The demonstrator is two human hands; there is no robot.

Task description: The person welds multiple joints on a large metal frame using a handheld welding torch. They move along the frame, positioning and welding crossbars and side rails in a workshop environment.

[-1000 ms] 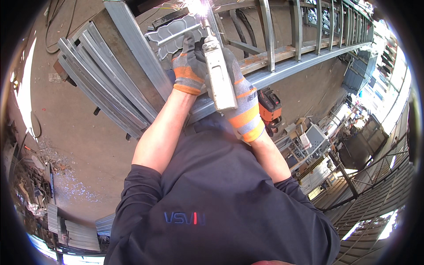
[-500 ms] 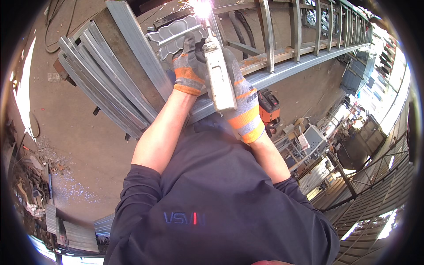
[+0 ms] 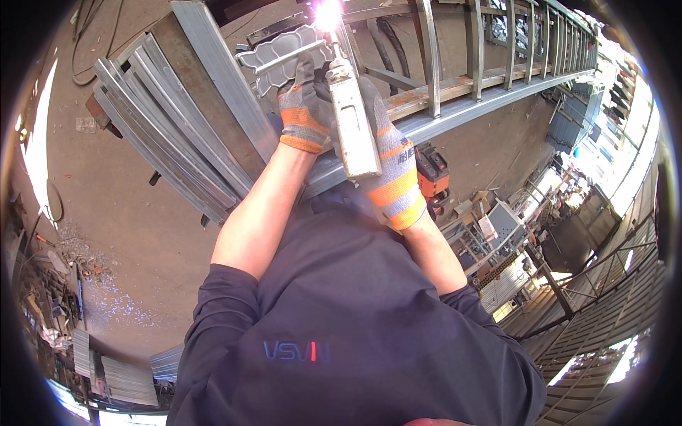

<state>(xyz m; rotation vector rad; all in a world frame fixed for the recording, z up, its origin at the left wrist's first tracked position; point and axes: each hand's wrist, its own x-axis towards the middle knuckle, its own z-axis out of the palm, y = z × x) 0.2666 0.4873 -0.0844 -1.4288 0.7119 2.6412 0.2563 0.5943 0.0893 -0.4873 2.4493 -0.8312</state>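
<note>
A white welding torch is held in my right hand, which wears a grey glove with orange and yellow bands. Most of this hand's fingers are behind the torch body. At the torch's tip burns a bright pink-white arc, and its glare hides the joint. My left hand, in a grey and orange glove, is closed at the lower edge of a silver scalloped metal piece with a thin rod across it. One finger reaches up against the rod; part of the hand is hidden by the torch.
A metal frame with several upright bars runs off to the right along a long steel rail. On my left lie stacked steel channels. An orange and black machine stands beyond my right wrist. Scrap litters the left floor.
The arc's glare looks rounder, with fewer scattered sparks than before. Both hands, the torch and the scalloped piece stay in nearly the same place.
</note>
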